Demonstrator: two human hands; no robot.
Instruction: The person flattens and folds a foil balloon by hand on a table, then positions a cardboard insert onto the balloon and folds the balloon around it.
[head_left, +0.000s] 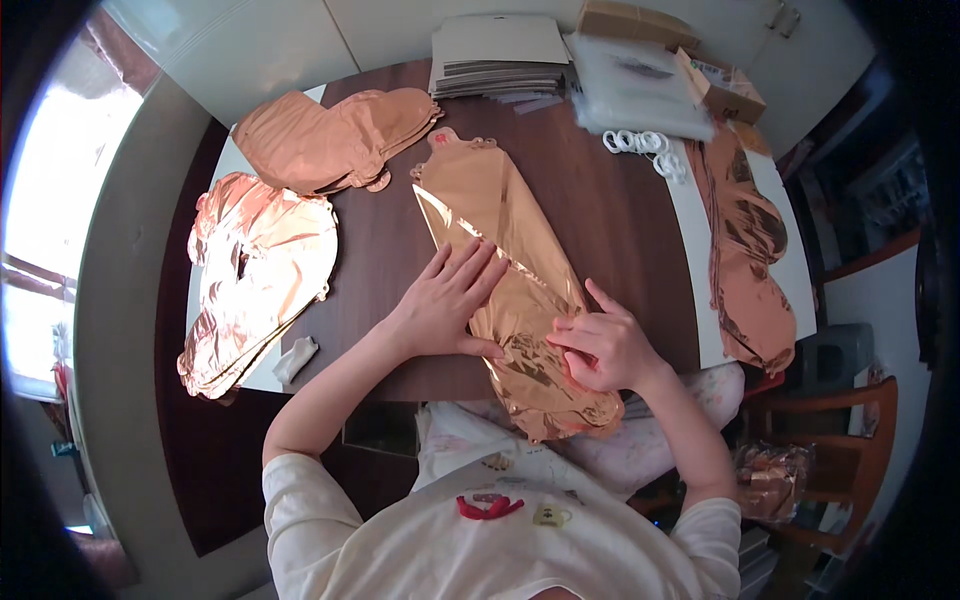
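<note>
Head view: left fingers (470,270) spread, right fingers (580,341) curled, grip unclear, on foil (525,300) overhanging table edge (400,393).

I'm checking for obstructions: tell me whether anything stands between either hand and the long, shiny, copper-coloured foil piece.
Nothing visible does: the left hand lies on the copper-coloured foil piece, and the right hand is at its right side, with nothing showing between.

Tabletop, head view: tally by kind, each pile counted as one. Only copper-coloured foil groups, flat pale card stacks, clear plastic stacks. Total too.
Copper-coloured shiny foil groups: 4 (far-left pile, near-left pile, centre group, right-side pile)
Flat pale card stack: 1
Clear plastic stack: 1
Total: 6
</note>
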